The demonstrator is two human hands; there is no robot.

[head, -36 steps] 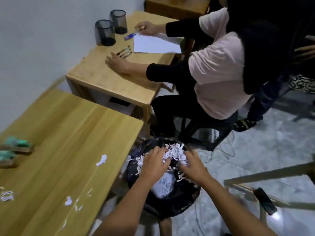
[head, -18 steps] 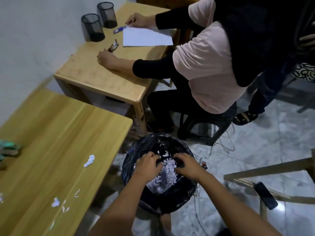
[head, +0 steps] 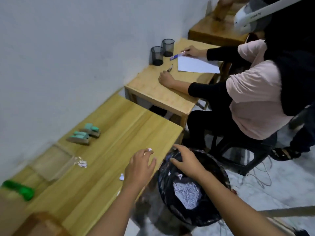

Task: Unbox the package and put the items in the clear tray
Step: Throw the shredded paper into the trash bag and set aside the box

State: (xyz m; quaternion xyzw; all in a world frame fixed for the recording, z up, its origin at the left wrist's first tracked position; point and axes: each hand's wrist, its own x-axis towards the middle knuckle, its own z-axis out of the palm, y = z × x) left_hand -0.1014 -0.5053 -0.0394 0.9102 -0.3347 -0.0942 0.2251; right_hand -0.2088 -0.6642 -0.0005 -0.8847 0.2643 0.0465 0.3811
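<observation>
My left hand (head: 139,165) hovers over the right end of the wooden table (head: 109,133), fingers spread, with a small white paper scrap (head: 150,149) at its fingertips. My right hand (head: 185,159) is open over the rim of the black bin (head: 192,189), which holds white shredded paper (head: 187,191). The clear tray (head: 51,162) stands on the table near the wall, blurred. Two teal items on wooden bases (head: 85,133) sit behind it, and a green item (head: 18,189) lies at the left.
Paper scraps (head: 81,163) lie beside the tray and another (head: 121,177) near my left wrist. A brown box corner (head: 39,225) shows at the bottom left. A seated person (head: 252,99) works at the adjoining desk (head: 163,92) with mesh cups (head: 162,51).
Both hands have come up out of the bin, leaving the shredded paper inside. My left hand moved left over the table. The view swung left, revealing the tray and items.
</observation>
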